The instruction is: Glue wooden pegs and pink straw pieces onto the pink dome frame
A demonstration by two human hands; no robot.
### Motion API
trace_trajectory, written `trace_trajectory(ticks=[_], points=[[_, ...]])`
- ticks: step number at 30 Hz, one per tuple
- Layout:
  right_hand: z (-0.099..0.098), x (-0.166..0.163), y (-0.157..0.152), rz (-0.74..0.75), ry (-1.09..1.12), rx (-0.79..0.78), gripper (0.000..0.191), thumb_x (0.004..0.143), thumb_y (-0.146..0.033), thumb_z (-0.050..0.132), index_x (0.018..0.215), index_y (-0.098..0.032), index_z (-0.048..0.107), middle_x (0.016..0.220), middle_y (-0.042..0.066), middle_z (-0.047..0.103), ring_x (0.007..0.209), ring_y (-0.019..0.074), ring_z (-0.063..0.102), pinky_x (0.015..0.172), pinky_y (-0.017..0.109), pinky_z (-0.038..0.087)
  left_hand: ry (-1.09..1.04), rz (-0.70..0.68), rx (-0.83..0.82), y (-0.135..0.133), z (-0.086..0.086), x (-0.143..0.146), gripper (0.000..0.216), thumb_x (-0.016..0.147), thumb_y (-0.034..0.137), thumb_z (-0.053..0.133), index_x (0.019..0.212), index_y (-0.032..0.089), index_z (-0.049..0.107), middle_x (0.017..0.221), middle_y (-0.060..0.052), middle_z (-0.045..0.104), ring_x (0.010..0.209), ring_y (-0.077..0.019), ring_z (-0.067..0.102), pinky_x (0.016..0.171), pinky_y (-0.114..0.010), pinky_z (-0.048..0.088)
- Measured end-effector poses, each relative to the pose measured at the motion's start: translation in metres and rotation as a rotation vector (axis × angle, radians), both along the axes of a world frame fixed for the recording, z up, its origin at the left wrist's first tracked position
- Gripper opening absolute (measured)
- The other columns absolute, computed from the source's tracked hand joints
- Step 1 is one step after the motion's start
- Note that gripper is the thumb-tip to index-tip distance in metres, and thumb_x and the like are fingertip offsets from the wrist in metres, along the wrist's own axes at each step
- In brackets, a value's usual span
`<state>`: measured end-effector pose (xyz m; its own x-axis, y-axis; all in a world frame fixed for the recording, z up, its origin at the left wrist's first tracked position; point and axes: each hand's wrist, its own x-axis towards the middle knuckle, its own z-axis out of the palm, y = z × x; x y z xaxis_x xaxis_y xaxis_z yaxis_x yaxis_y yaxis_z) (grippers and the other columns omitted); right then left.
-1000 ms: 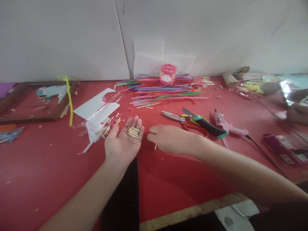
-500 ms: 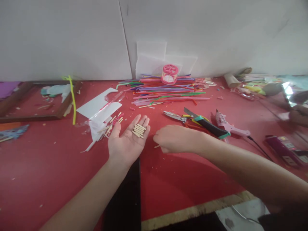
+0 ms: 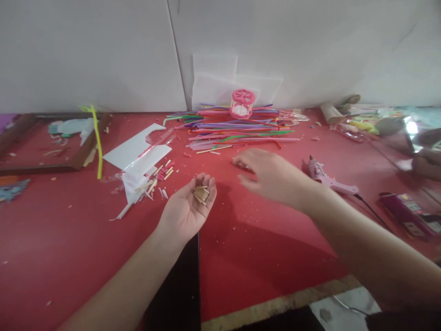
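Grey wall panels [image 3: 292, 41] close off the back of the work area, parted by one dark, slanting seam. Against them stands a red-topped table [image 3: 268, 257], its near edge bare and pale, its surface littered. A dark wooden frame [image 3: 37, 168] lies flat at the far left, with scraps inside it. Straws [image 3: 237, 126] of many colours lie in a loose band near the wall. White sheets [image 3: 213, 85] lean upright behind them.

The right hand [image 3: 272, 177] is above the table's middle, blurred, thumb and fingers apart; whether it touches anything beneath cannot be told. The left hand [image 3: 184, 207] is palm up and cupped, fingers curled but not closed over its contents. A pink glue gun [image 3: 329, 180] lies at right, its cord running towards a purple box [image 3: 403, 209]. A small pink model [image 3: 243, 103] stands among the straws. Short wooden sticks [image 3: 201, 195] rest in the left hand. Pale crumbs [image 3: 234, 228] dot the red surface.
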<state>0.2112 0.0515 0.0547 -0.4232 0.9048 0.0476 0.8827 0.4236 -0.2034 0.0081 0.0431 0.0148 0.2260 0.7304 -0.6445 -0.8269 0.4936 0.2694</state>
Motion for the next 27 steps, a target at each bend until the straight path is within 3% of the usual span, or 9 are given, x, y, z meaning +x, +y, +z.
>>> trace_trajectory(ticks=[1,3,5,10,13,16,20,24,27], points=[[-0.006,0.017,-0.003,-0.088,-0.066,0.024,0.037,0.088,-0.028,0.058,0.122,-0.013,0.060,0.120,0.016,0.067,0.110,0.0312,0.063,0.089,0.039,0.048,-0.016,-0.002,-0.003,0.000,0.001,-0.001,0.036,0.106,0.013,0.034,0.087,0.010,0.064,0.073,-0.006,0.071,0.063,-0.0142,0.073,0.061,-0.024,0.064],[-0.022,0.047,-0.011,-0.259,-0.179,0.061,0.072,0.082,-0.051,0.067,0.138,-0.009,0.049,0.133,0.025,0.060,0.119,0.0432,0.059,0.093,0.051,0.048,-0.053,-0.014,-0.006,0.002,0.004,-0.002,0.037,0.106,0.014,0.033,0.085,0.011,0.064,0.071,-0.005,0.068,0.056,-0.0112,0.068,0.053,-0.020,0.060],[-0.043,0.068,-0.020,-0.353,-0.233,0.110,0.095,0.083,-0.066,0.062,0.152,-0.008,0.032,0.151,0.030,0.044,0.131,0.0489,0.050,0.100,0.059,0.045,-0.079,-0.017,-0.011,0.003,0.004,-0.005,0.037,0.106,0.014,0.033,0.086,0.010,0.064,0.071,-0.005,0.067,0.054,-0.0103,0.066,0.051,-0.019,0.058],[-0.082,0.088,-0.021,-0.368,-0.233,0.161,0.085,0.096,-0.063,0.041,0.156,-0.005,0.024,0.156,0.032,0.037,0.140,0.0446,0.044,0.109,0.058,0.041,-0.092,0.021,-0.016,0.005,0.000,-0.008,0.034,0.105,0.013,0.034,0.087,0.010,0.063,0.073,-0.005,0.066,0.058,-0.0110,0.066,0.054,-0.020,0.059],[-0.083,0.097,0.005,-0.363,-0.195,0.186,0.083,0.095,-0.062,0.043,0.156,-0.008,0.025,0.157,0.030,0.037,0.142,0.0438,0.042,0.111,0.061,0.039,-0.089,0.028,-0.012,0.005,-0.003,-0.008,0.034,0.105,0.012,0.034,0.086,0.010,0.063,0.073,-0.006,0.066,0.058,-0.0109,0.066,0.056,-0.021,0.059],[-0.075,0.100,0.019,-0.384,-0.153,0.237,0.076,0.097,-0.056,0.044,0.154,-0.006,0.031,0.161,0.027,0.032,0.150,0.0407,0.029,0.119,0.061,0.028,-0.071,0.026,-0.006,0.005,-0.005,-0.007,0.035,0.104,0.011,0.034,0.086,0.010,0.064,0.073,-0.006,0.066,0.057,-0.0110,0.064,0.055,-0.021,0.059],[-0.075,0.081,-0.034,-0.362,-0.069,0.254,0.068,0.102,-0.050,0.032,0.154,-0.006,0.033,0.162,0.023,0.033,0.154,0.0342,0.025,0.123,0.055,0.026,-0.038,0.052,0.014,0.006,-0.006,-0.006,0.038,0.103,0.010,0.032,0.083,0.010,0.065,0.072,-0.006,0.066,0.057,-0.0107,0.064,0.054,-0.021,0.059],[-0.095,0.060,-0.105,-0.417,-0.114,0.098,0.085,0.099,-0.062,0.032,0.161,-0.007,0.012,0.165,0.024,0.026,0.155,0.0366,0.021,0.121,0.057,0.029,-0.019,0.087,0.032,0.008,-0.004,-0.006,0.041,0.103,0.009,0.031,0.082,0.011,0.065,0.069,-0.005,0.065,0.057,-0.0096,0.064,0.056,-0.019,0.059],[-0.104,0.047,-0.103,-0.488,-0.131,0.034,0.093,0.096,-0.069,0.029,0.158,0.000,0.021,0.164,0.028,0.022,0.154,0.0400,0.020,0.122,0.058,0.026,-0.012,0.103,0.053,0.007,-0.003,-0.006,0.042,0.104,0.009,0.030,0.082,0.010,0.066,0.068,-0.005,0.065,0.057,-0.0093,0.064,0.057,-0.019,0.059]])
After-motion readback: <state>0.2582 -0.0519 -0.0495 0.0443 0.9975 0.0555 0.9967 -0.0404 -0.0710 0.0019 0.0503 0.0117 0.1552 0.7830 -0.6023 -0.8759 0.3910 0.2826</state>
